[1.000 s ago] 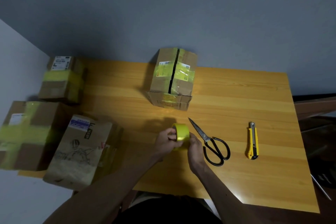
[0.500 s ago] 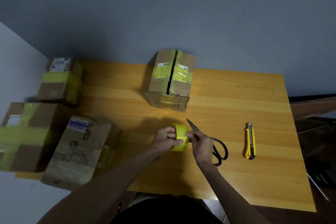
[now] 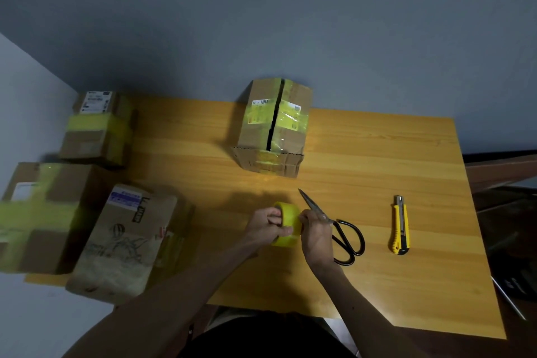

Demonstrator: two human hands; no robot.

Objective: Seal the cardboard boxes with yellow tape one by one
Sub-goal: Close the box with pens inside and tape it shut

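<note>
1. Four cardboard boxes are out. One box (image 3: 274, 128) stands alone at the far middle of the table (image 3: 377, 154), a dark gap running down its top seam. I judge it to be the one awaiting tape, set square ahead for easy reach.
2. Three more crowd the table's left edge: a small banded box (image 3: 97, 125), a large banded box (image 3: 37, 212) and a printed box (image 3: 125, 238). Two carry yellow bands, so they seem parked aside as finished; the printed one I cannot judge.
3. The yellow tape roll (image 3: 287, 219) is held just above the near tabletop, well short of the open box.
4. The left hand (image 3: 266, 225) grips the roll, fingers hooked through its core and thumb on the outer face, which steadies it.
5. The right hand (image 3: 315, 234) pinches at the roll's outer wrap with curled fingertips, likely hunting the loose end. Whether that end is lifted is too small to tell.
6. Scissors (image 3: 347, 237) lie just beside the right hand, and a utility knife (image 3: 401, 225) lies further right, both handy for cutting the strip.
</note>
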